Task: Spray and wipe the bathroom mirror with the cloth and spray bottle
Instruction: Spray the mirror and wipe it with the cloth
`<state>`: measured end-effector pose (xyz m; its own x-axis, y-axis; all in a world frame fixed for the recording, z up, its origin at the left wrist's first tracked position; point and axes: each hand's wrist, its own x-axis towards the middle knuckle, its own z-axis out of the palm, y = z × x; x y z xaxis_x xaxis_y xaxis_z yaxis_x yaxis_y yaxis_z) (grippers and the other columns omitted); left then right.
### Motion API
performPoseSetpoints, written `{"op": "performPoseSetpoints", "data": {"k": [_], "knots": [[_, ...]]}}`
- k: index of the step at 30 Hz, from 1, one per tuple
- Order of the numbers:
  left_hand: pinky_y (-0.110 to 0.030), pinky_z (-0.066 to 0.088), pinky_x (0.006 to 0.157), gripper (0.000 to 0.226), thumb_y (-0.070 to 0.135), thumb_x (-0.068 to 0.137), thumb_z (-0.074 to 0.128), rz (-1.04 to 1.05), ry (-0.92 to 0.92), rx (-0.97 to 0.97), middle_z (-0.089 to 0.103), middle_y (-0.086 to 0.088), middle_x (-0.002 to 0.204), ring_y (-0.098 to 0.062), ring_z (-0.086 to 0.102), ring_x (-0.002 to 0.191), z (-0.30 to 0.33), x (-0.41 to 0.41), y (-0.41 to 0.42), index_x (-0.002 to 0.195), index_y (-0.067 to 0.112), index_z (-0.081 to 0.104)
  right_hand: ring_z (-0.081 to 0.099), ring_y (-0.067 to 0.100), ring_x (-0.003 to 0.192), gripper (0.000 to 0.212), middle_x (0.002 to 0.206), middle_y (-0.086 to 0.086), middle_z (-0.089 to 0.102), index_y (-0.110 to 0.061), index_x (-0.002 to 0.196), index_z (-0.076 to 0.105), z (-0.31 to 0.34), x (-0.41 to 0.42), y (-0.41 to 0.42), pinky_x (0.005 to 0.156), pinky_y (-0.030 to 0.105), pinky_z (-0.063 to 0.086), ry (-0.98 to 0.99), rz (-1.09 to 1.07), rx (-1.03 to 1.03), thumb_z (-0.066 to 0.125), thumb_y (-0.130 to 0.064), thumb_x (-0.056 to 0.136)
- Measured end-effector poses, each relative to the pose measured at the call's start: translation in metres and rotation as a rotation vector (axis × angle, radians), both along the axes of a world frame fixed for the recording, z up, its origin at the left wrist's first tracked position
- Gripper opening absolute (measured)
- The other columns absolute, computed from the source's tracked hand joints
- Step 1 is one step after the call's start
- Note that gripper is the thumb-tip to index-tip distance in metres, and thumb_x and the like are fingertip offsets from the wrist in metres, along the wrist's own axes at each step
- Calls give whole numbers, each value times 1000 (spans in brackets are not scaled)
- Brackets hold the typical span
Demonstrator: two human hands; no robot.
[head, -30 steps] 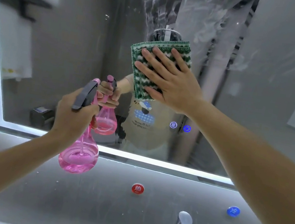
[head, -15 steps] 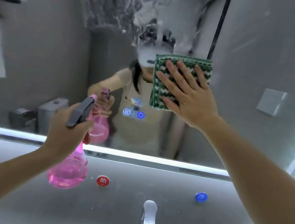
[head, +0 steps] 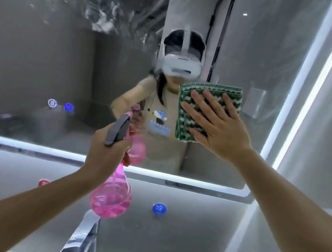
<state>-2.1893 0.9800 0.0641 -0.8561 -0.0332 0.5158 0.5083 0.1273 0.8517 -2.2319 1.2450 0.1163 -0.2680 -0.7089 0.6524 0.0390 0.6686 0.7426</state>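
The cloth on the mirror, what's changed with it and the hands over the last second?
The right hand has slid the cloth rightward across the mirror, toward its lit right edge. The left hand still grips the pink spray bottle; the right palm stays flat on the cloth.

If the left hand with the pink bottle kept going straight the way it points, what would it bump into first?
Most likely the mirror. The left hand aims the spray bottle at the glass with nothing between, though the depth is hard to judge.

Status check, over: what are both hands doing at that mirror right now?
Right hand flat, pressing cloth on mirror. Left hand grips pink spray bottle. Wet smears up top, unwiped. Nothing in the way.
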Motion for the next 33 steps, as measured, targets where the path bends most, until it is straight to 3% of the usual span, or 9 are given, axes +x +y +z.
{"op": "performPoseSetpoints", "data": {"k": [4, 10, 13, 17, 19, 23, 27, 30, 33], "knots": [[-21, 40, 37, 8, -16, 74, 48, 1, 15, -1, 48, -21, 54, -17, 47, 32, -4, 1, 9, 80, -12, 52, 17, 23, 144, 58, 156, 5, 20, -23, 150, 23, -20, 7, 25, 114, 50, 17, 6, -40, -92, 36, -49, 100], [-17, 37, 36, 13, -16, 75, 50, -9, 19, -28, 46, -14, 49, -14, 48, 31, -16, 0, -8, 77, -4, 55, -6, 23, 146, 57, 159, 2, -10, -23, 151, 4, -74, -2, -17, 117, 49, 2, -22, -52, -401, 21, -46, 102], [-20, 38, 37, 19, -5, 71, 55, -26, 22, -39, 45, 4, 42, -15, 49, 33, -29, -5, -29, 82, 10, 61, 5, 24, 146, 55, 157, 4, 16, -22, 150, 19, -110, -13, -57, 116, 50, 9, -57, 23, -311, 33, -43, 101], [-16, 38, 37, 17, -5, 72, 55, 43, 9, -129, 52, -25, 52, -14, 53, 33, -49, -8, -65, 85, 4, 61, 12, 25, 144, 52, 154, 1, 24, -23, 148, 26, -160, -26, -106, 117, 48, 8, -113, 68, -219, 34, -41, 100], [-16, 40, 37, 30, -9, 73, 54, 65, -2, -123, 53, -29, 55, -14, 53, 34, -58, -12, -79, 86, 17, 63, 6, 25, 146, 52, 153, 2, 23, -23, 148, 24, -177, -30, -121, 117, 48, 6, -100, 39, -228, 33, -42, 100], [-16, 40, 37, 37, 8, 62, 50, 74, -16, -88, 55, -31, 60, -14, 51, 34, -73, -16, -87, 80, 40, 59, 7, 22, 146, 53, 153, 1, 25, -23, 148, 24, -184, -30, -131, 117, 47, 7, -82, 41, -236, 33, -44, 100], [-19, 44, 40, 35, -5, 72, 55, 23, -18, -114, 61, -21, 61, -14, 54, 35, -77, -12, -72, 82, 27, 62, 26, 18, 141, 51, 152, -4, 31, -26, 145, 33, -165, -25, -113, 118, 42, 12, -120, 76, -92, 38, -47, 99], [-20, 42, 39, 20, 0, 69, 56, -17, -10, -77, 54, -16, 50, -15, 54, 34, -64, -8, -47, 82, 12, 64, 26, 16, 140, 49, 151, -5, 33, -28, 145, 34, -142, -20, -87, 117, 40, 13, -175, 56, 78, 36, -46, 100], [-18, 39, 36, 29, -15, 74, 51, -80, 29, -51, 49, -17, 56, -16, 49, 35, -46, -4, -14, 82, 11, 61, 25, 16, 141, 49, 152, -5, 30, -28, 146, 33, -118, -9, -51, 116, 41, 16, -158, 25, 69, 36, -46, 100]]}}
